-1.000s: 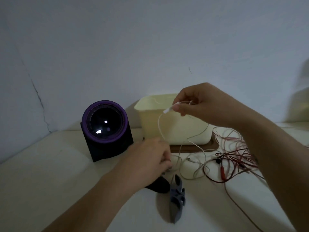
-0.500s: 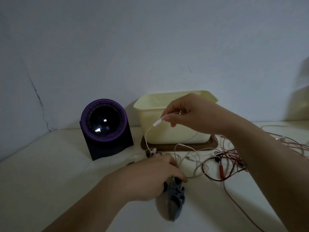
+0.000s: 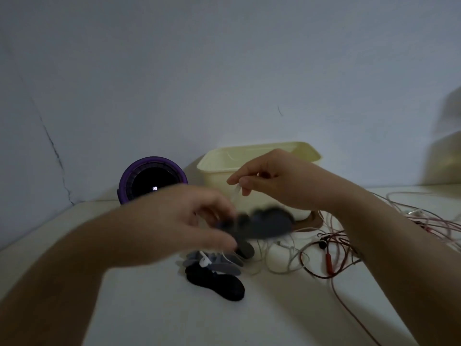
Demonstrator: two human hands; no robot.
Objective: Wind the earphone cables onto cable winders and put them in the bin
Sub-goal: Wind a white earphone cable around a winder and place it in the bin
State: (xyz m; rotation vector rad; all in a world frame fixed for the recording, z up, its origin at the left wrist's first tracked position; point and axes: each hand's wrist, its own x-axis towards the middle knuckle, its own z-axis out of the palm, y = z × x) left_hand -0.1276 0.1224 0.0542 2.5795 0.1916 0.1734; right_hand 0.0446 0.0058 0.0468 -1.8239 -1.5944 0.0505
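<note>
A purple-ringed device (image 3: 152, 181) stands left of the cream bin (image 3: 259, 156); red cables (image 3: 328, 260) tangle on the table (image 3: 149, 308) near spare winders (image 3: 217, 283); the right hand (image 3: 282, 181) pinches the white earphone cable (image 3: 235, 193); the blurred left hand (image 3: 179, 226) seemingly grips a grey winder (image 3: 264, 224), now lifted off the table.

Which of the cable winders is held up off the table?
The blurred grey winder gripped in the left hand; the black winder and the pale grey ones lie on the table.

Cream bin (image 3: 219, 168) — smooth plastic; table (image 3: 149, 315) — matt.
</note>
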